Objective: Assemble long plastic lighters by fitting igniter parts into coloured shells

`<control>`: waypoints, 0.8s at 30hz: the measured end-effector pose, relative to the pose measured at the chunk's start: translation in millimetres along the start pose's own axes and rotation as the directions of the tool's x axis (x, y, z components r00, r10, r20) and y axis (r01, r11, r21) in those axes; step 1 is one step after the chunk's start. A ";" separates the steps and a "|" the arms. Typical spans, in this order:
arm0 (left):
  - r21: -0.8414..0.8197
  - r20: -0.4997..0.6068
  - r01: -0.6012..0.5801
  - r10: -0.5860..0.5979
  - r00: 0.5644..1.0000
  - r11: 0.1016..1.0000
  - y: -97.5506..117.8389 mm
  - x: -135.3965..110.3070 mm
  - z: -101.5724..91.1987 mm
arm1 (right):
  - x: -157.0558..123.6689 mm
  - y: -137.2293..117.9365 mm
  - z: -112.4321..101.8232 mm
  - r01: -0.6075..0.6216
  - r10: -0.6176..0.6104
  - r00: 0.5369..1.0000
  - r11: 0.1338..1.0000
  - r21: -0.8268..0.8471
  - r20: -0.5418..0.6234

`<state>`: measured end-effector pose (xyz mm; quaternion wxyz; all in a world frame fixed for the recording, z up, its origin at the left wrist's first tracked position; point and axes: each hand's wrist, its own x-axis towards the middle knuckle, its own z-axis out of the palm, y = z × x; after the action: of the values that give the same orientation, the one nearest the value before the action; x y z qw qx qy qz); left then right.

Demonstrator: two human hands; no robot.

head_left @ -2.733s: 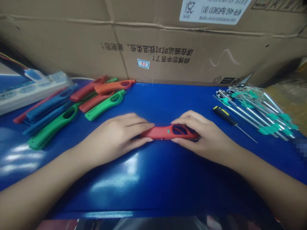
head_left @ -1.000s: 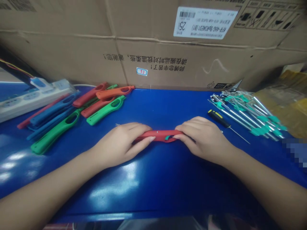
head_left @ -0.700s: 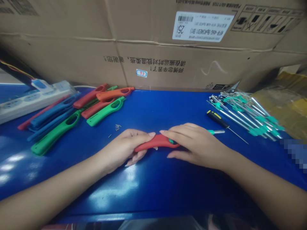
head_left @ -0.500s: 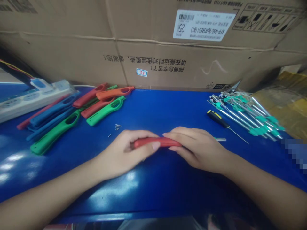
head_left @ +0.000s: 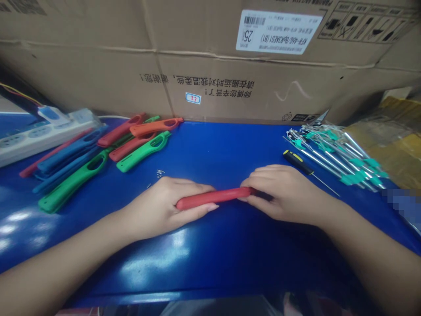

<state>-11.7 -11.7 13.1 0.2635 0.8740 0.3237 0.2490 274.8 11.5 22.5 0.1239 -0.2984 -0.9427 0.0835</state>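
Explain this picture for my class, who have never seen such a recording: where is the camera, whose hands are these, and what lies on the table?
No machine here: a person works with two bare hands, and the one camera sits on that person's head, looking forward and down, so the arms enter from the bottom edge. The left hand and the right hand each close on one end of a red plastic handle, low over the blue table. Left of them lies a pile of similar handles in green, blue, red and orange, beside a white power strip. A few tiny metal pins lie near the left hand. On the right are a black-and-yellow screwdriver and a bundle of metal rods with teal fittings. A cardboard box stands behind.
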 end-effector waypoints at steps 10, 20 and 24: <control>0.205 0.002 -0.007 0.007 1.000 0.979 -0.1 -0.2 2.7 | -0.5 -4.9 10.3 0.065 -0.069 0.997 0.989 -0.132 -0.029; 0.262 -0.103 -0.015 0.043 0.994 0.965 -18.4 0.8 -14.3 | -6.2 40.9 -22.0 -0.110 0.077 0.981 0.977 -0.182 -0.178; 0.252 -0.112 -0.010 0.040 0.993 0.968 -26.3 2.7 -20.5 | -9.5 54.3 -27.9 -0.111 0.079 0.981 0.978 -0.179 -0.175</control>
<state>-33.7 13.5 12.6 0.1283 0.8883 0.3564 0.2598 319.6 52.2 34.9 0.1696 -0.3594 -0.9173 -0.0251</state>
